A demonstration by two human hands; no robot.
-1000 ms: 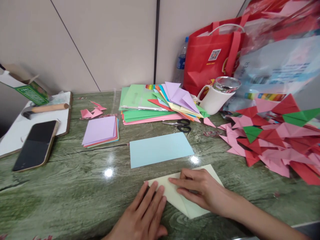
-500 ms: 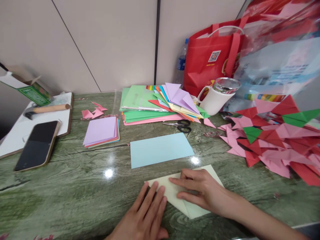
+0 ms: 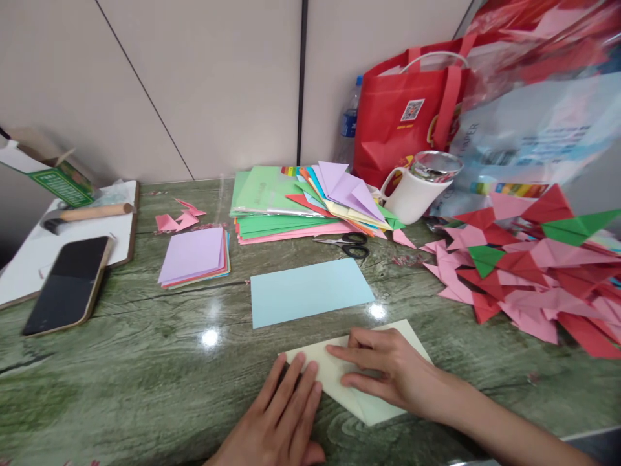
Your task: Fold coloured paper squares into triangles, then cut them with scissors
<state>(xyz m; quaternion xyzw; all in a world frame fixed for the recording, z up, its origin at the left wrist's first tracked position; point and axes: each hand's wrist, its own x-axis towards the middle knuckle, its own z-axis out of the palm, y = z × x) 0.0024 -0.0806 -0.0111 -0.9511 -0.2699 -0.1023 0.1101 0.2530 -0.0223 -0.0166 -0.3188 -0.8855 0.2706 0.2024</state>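
Note:
Pale yellow-green folded paper (image 3: 334, 383) lies on the table in front of me, a pointed corner toward the left and a flap folded over. My left hand (image 3: 279, 408) is open and flat, its fingertips touching the paper's left point and lower left edge. On top of the sheet rests my right hand (image 3: 391, 369), open, with index finger and thumb stretched out and spread; its other fingers are bent and partly hidden. Just beyond the hands is a light blue rectangular paper (image 3: 311, 292), touched by neither.
Black-handled scissors (image 3: 353, 246) lie before a stack of coloured paper (image 3: 272, 228). Small square sheets (image 3: 191, 255) and a phone (image 3: 68, 285) are left. Right stand a white mug (image 3: 412, 194), a red bag (image 3: 392, 123) and a heap of folded paper pieces (image 3: 524, 272).
The view has shifted very slightly, so things on the table appear a little further left. Both hands and the folded paper keep the same pose.

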